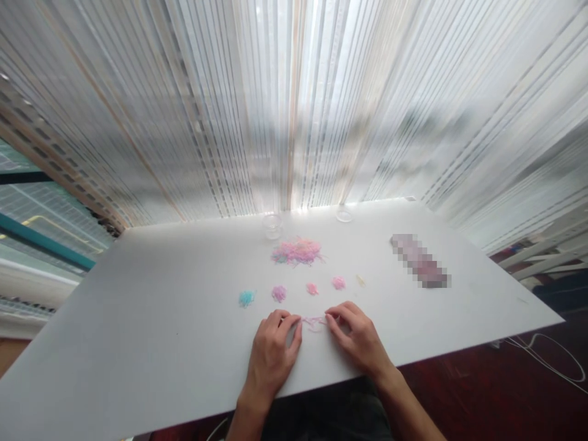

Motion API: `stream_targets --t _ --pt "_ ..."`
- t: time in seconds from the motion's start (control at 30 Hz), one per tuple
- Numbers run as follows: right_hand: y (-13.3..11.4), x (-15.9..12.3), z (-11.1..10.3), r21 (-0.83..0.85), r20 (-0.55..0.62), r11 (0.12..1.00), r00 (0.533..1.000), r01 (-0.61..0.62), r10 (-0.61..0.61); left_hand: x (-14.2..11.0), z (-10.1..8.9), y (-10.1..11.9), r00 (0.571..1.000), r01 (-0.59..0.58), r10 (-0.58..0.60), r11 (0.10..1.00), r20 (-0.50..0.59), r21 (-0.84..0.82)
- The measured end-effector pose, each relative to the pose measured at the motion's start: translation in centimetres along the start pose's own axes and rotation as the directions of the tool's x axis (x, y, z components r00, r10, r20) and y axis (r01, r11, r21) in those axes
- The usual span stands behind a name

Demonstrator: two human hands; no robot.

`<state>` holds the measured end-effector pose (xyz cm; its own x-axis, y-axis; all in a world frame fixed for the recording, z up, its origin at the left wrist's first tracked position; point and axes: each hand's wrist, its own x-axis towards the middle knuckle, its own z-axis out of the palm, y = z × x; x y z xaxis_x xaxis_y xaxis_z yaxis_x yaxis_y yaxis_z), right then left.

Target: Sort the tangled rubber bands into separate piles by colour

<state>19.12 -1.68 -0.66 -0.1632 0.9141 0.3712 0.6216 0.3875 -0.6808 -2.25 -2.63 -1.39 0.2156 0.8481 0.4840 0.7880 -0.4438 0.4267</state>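
Note:
Near the front edge of the table, my left hand (274,346) and my right hand (356,337) face each other with thumb and fingertips pinched. Between them lies a loose tangle of pink and lilac rubber bands (315,323); each hand pinches one end of it. Beyond my hands runs a row of small sorted heaps: blue bands (247,298), purple bands (278,293), coral bands (312,288), pink bands (339,283) and a few pale yellow bands (361,281). Farther back sits a larger mixed pile of pastel bands (297,252).
A clear plastic tub (272,226) stands at the back of the white table (184,288), with a clear round lid (343,217) to its right. At right lies a pixelated pinkish object (420,261). Sheer striped curtains (294,110) hang behind the table; white cables (546,358) trail at right.

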Motion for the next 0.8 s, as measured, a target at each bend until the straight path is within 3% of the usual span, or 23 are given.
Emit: stream_targets --t 0.3,0.53,0.8 --pt "-0.25 0.03 -0.08 -0.043 0.008 0.998 0.998 0.055 -0.054 0.00 -0.54 0.03 0.998 -0.014 0.017 0.999 0.063 -0.051" --pt "-0.21 -0.33 -0.35 -0.006 0.024 0.985 0.985 0.171 -0.171 -0.04 -0.65 0.03 0.995 -0.017 0.022 0.998 0.094 -0.060" --pt "-0.11 -0.42 0.02 -0.062 0.113 0.972 0.969 0.226 -0.218 -0.18 -0.75 -0.25 0.995 -0.021 0.028 0.998 0.096 -0.066"
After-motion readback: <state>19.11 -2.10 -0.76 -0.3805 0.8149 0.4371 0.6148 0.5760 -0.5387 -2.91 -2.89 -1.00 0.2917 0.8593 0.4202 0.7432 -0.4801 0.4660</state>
